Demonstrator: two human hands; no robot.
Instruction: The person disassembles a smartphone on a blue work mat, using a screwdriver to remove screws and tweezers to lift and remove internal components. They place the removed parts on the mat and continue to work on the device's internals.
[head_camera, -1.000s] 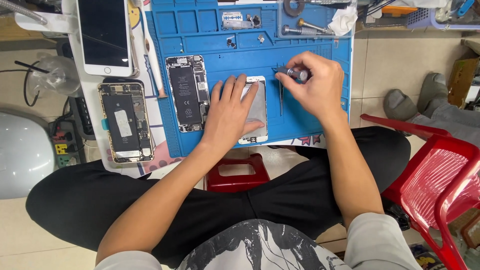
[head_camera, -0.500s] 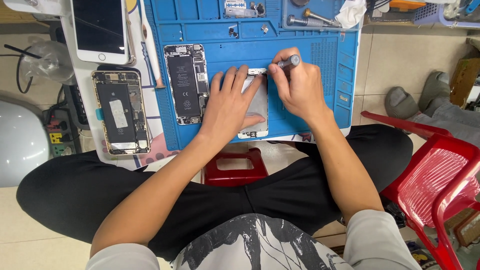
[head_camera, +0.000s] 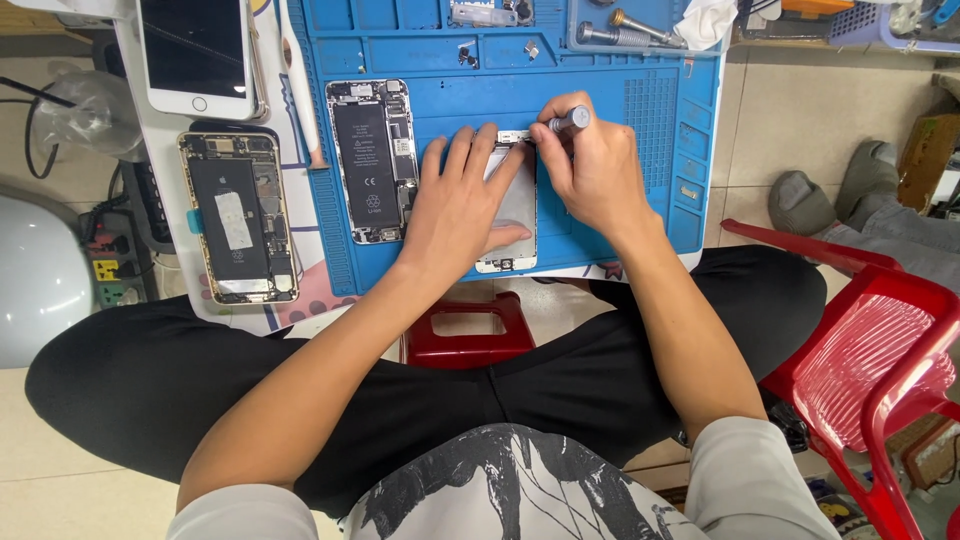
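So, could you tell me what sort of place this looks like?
Most likely a phone repair bench: a blue repair mat, two opened phones with batteries showing, and the right hand working a screwdriver on a screen panel the left hand steadies.

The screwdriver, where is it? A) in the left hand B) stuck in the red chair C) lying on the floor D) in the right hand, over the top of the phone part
D: the right hand grips the screwdriver, tip down at the top edge of the phone part, while the left hand lies flat on that part on the blue mat.
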